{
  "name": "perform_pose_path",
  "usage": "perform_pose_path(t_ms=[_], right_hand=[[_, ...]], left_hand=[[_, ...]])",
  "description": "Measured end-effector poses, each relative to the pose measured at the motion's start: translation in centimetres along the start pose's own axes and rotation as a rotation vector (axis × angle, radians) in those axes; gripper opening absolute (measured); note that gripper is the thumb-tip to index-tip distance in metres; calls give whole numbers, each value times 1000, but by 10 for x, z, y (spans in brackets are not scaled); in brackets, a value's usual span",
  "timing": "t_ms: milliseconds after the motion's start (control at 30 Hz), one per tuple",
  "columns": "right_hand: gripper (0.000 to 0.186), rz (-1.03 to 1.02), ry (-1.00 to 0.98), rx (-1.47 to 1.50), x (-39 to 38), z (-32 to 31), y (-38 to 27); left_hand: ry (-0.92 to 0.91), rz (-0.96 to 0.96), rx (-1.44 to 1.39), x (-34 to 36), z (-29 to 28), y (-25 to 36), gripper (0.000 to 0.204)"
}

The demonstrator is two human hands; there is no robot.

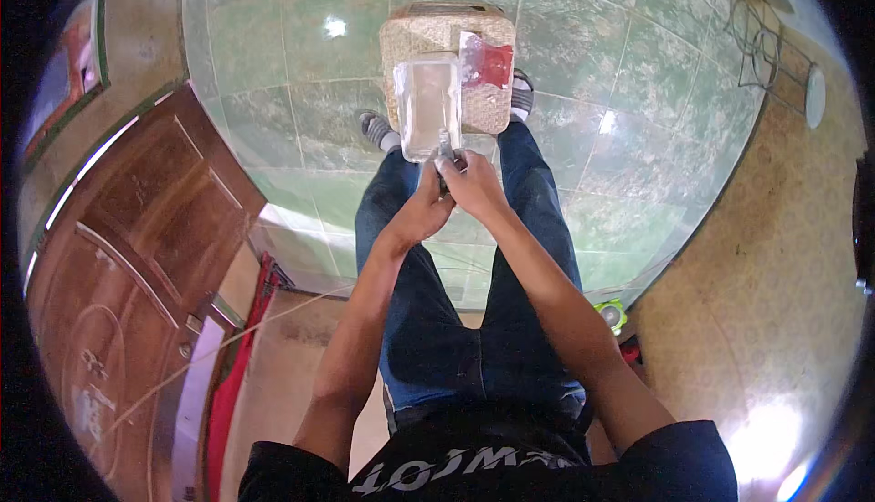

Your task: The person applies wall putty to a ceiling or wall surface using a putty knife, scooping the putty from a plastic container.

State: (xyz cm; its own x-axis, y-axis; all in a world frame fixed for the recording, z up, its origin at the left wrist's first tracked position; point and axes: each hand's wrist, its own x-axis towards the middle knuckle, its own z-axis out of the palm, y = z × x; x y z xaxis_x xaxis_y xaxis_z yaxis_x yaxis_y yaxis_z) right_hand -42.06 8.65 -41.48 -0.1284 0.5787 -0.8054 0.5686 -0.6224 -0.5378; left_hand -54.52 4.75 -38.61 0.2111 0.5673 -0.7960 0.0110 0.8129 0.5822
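Observation:
A clear rectangular container (430,69) with a pale inside lies on the left part of a woven stool (488,117) in front of me. At its near edge, my left hand (425,210) and my right hand (475,183) meet, fingers closed around a small grey object (446,148). Its tip points away from me, over the container's near end. What kind of thing it is cannot be made out, and my fingers hide its lower part. Right of the container, a red and clear plastic packet (493,65) rests on the stool.
My feet in grey sandals (375,128) flank the stool on a green tiled floor (337,73). A brown wooden door (137,247) stands at left. At right are a wire stand (775,64) and a green round device (611,316) near my leg.

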Motion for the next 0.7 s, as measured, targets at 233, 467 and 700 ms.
perform_pose_path(t_ms=[233,467,700], right_hand=[[35,78,-31,234,-9,11,11],[27,-95,208,13,-4,46,-44],[26,-53,483,-8,12,73,-49]], left_hand=[[-104,-65,360,45,-118,38,52],[236,-397,-100,142,-133,25,68],[-36,-443,-433,162,-105,9,74]])
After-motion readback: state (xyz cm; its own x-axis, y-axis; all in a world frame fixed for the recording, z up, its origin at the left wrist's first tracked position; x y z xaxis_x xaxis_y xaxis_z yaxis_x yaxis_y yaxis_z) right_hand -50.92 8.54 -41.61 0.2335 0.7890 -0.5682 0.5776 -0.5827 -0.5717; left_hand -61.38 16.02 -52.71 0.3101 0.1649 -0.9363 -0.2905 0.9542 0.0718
